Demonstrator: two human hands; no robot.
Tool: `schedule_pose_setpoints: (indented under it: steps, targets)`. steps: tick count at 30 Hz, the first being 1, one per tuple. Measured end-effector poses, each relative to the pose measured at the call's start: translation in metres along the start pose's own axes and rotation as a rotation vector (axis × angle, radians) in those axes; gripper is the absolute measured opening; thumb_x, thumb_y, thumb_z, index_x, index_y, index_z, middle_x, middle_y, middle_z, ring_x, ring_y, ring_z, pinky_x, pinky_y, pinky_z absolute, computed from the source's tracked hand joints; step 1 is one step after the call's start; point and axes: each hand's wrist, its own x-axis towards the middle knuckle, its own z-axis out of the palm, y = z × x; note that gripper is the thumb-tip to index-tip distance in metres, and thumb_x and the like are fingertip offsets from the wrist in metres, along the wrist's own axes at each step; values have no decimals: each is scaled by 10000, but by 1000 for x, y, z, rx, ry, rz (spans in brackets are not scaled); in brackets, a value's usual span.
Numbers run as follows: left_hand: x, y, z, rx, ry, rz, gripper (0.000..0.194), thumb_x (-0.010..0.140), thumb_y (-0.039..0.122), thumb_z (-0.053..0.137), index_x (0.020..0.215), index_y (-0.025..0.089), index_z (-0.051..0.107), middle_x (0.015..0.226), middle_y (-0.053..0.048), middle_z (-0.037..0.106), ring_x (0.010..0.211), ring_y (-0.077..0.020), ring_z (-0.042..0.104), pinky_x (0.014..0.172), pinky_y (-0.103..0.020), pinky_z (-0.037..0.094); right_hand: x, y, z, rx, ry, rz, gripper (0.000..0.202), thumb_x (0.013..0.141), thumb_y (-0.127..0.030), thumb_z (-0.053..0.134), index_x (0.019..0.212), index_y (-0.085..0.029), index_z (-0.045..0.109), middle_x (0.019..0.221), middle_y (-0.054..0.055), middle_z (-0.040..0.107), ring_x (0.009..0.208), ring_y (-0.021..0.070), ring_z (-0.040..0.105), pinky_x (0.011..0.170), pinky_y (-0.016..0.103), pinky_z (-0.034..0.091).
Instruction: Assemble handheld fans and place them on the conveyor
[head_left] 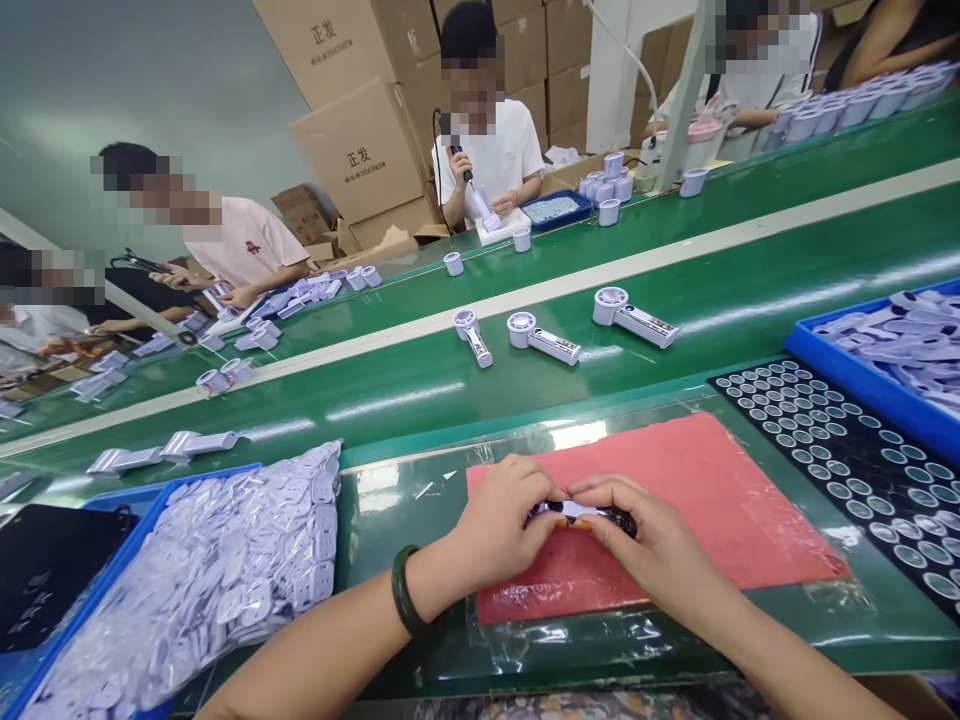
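Over a red mat (697,480), my left hand (506,515) and my right hand (645,530) both pinch a small elongated lilac-and-black plastic part (574,510). My left fingers close on one end and my right fingers on the other, with the thumbs meeting near its middle. Much of the part is hidden under the fingers, so its exact kind does not show. Right of the mat lies a black sheet of round clear stickers (832,410). On my left rests a plastic bag of small lilac parts (247,540).
Lilac handheld fan bodies (634,318) lie on the green conveyor belt (390,390) ahead. A blue tray (802,345) of lilac parts stands at the right. Another blue tray (161,515) is at the left under the bag. Across the belt, several people work beside stacked cartons (360,150).
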Motion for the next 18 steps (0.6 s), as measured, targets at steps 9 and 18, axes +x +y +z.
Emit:
schedule_pose_setpoints:
  steps: [9, 18]
  targets:
    - [-8, 4, 0, 31, -15, 32, 198, 823, 66, 757, 937, 169, 632, 969, -16, 605, 950, -199, 548, 875, -342, 456, 1, -8, -9, 60, -143, 78, 178, 1008, -351, 510, 918, -257, 630, 1091, 12, 598, 1103, 259, 535, 937, 392, 434]
    - [-33, 19, 18, 37, 65, 8, 264, 883, 79, 646, 1123, 180, 599, 1106, -50, 611, 1034, -242, 529, 1103, -455, 345, -17, -5, -5, -271, -252, -10, 349, 1029, -307, 406, 1366, -313, 494, 1318, 26, 501, 1212, 284, 446, 999, 519, 411]
